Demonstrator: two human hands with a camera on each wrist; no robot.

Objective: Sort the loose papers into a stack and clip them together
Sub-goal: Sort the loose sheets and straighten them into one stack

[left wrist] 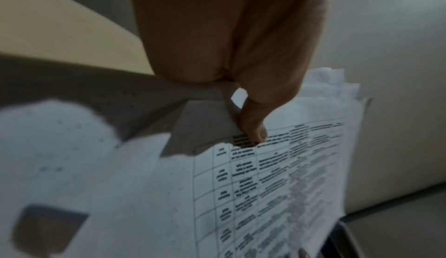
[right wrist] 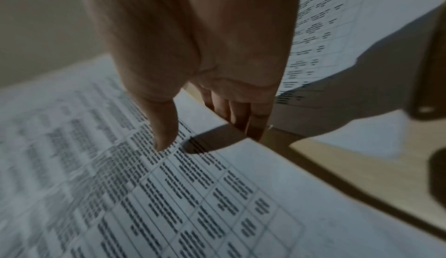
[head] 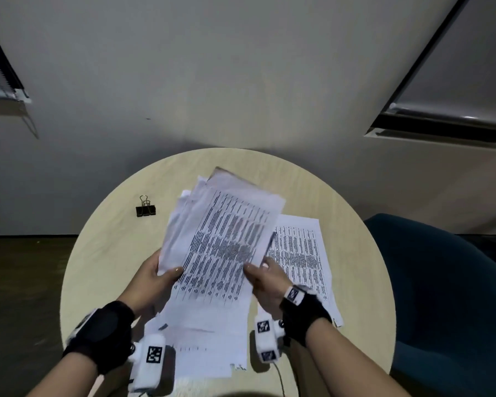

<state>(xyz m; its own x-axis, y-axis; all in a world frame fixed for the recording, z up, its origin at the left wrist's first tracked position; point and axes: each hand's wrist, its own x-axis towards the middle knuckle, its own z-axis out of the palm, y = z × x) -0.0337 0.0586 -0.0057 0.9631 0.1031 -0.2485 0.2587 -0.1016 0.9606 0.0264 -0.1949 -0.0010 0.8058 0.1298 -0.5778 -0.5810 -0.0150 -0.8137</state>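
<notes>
A bundle of printed sheets (head: 221, 242) with table text is lifted above the round table. My left hand (head: 158, 275) grips its left edge, thumb on top, fingers under; in the left wrist view the thumb (left wrist: 255, 128) presses on the paper (left wrist: 265, 185). My right hand (head: 262, 272) pinches the right edge, thumb (right wrist: 164, 134) on the top sheet (right wrist: 169, 195), fingers (right wrist: 241, 117) beneath. One more printed sheet (head: 304, 253) lies flat on the table to the right. Other sheets (head: 209, 348) lie under my wrists. A black binder clip (head: 145, 209) sits at the table's left.
The pale wooden round table (head: 103, 259) stands against a white wall. A dark teal chair (head: 447, 296) is close on the right. Window blinds hang at the upper left and upper right.
</notes>
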